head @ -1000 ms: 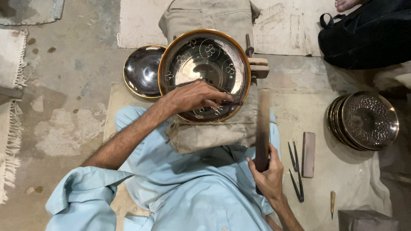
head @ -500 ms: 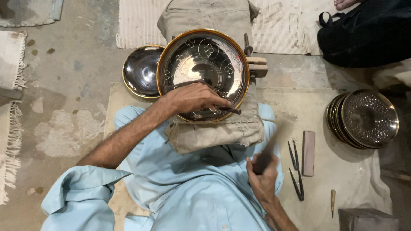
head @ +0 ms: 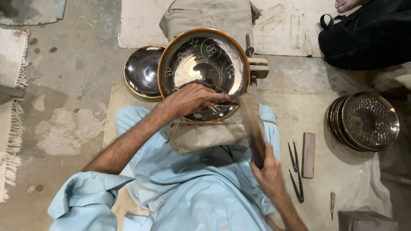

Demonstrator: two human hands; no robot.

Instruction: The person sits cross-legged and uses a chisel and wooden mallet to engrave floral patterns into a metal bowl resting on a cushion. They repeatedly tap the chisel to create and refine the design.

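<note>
One big shiny bowl [head: 204, 64] with a gold rim and flower marks lies tilted on a tan cloth pad [head: 205, 134] on the person's lap, near the middle of the floor mat [head: 299, 107]. The left hand [head: 192, 99] is closed around a thin dark tool whose tip touches the bowl's lower inside edge. The right hand [head: 269, 173] grips the dark handle of one flat wooden beater [head: 252, 128], which looks blurry and stands just beside the bowl's right rim.

One smaller plain bowl [head: 143, 70] sits touching the big bowl's left side. One small wooden block [head: 259, 68] sits at the big bowl's right. On the right part of the mat lie two dark pointed tools [head: 295, 171], one flat brown stone [head: 308, 155] and one small chisel [head: 332, 204]. One stack of dotted metal bowls [head: 364, 122] leans at the mat's right edge; I cannot count them. One black bag [head: 368, 34] lies on the floor at the top right.
</note>
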